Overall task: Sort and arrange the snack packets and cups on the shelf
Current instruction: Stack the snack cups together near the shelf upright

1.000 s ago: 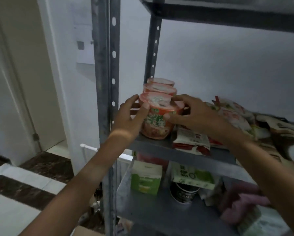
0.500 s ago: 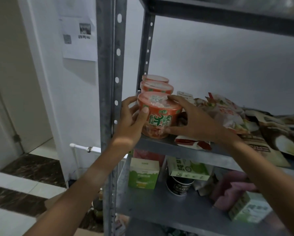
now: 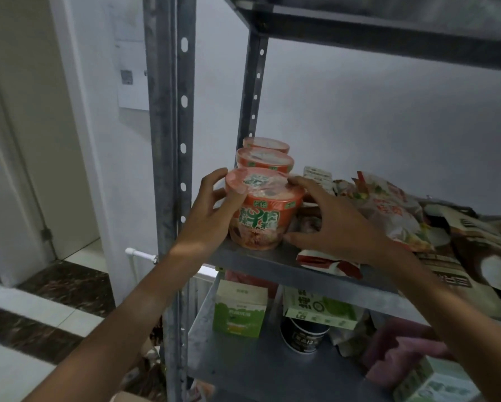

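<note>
An orange noodle cup (image 3: 265,210) stands at the left front of the grey metal shelf (image 3: 261,261). My left hand (image 3: 211,213) wraps its left side and my right hand (image 3: 327,224) wraps its right side, so both hold it. Two more orange cups (image 3: 265,159) (image 3: 266,145) stand in a row behind it. Snack packets (image 3: 388,210) lie in a pile to the right, and a red-and-white packet (image 3: 327,264) lies under my right wrist.
The shelf's front upright post (image 3: 171,169) stands just left of my left hand. On the lower shelf sit a green carton (image 3: 239,313), a black cup (image 3: 303,339) under a green box (image 3: 319,310), and a pink bag (image 3: 403,346). Dark packets (image 3: 475,256) lie at the far right.
The camera has come closer and tilted up. Both hands stay on the front cup, which has shifted slightly back toward the cups behind it.
</note>
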